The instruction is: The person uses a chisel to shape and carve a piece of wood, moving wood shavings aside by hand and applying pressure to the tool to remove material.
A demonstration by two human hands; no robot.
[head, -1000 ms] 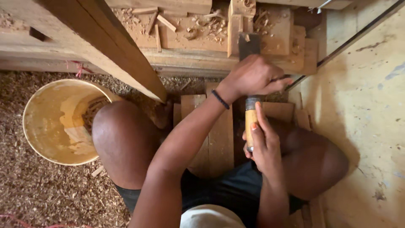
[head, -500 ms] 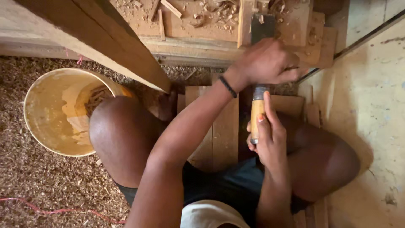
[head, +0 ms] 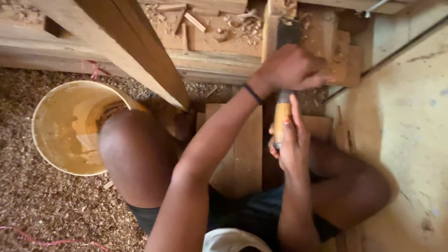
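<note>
I sit on low wooden boards (head: pixel 242 149) facing a wooden workpiece (head: pixel 322 44) strewn with chips. My left hand (head: pixel 291 70) wraps around the front of a chisel, just behind its wide dark blade (head: pixel 289 32), which rests on the wood. My right hand (head: pixel 289 144) grips the chisel's yellow wooden handle (head: pixel 281 119) from behind, fingers extended along it. A dark band circles my left wrist (head: pixel 253 93).
A yellow plastic bucket (head: pixel 51 126) stands at my left knee on a floor covered in sawdust (head: pixel 42 210). A slanted timber beam (head: pixel 135 46) crosses above it. A pale wall or panel (head: pixel 410 140) rises on the right. A red cord (head: pixel 37 240) lies at bottom left.
The view has shifted slightly; both hands stay on the chisel, whose blade has edged a little forward on the wood.
</note>
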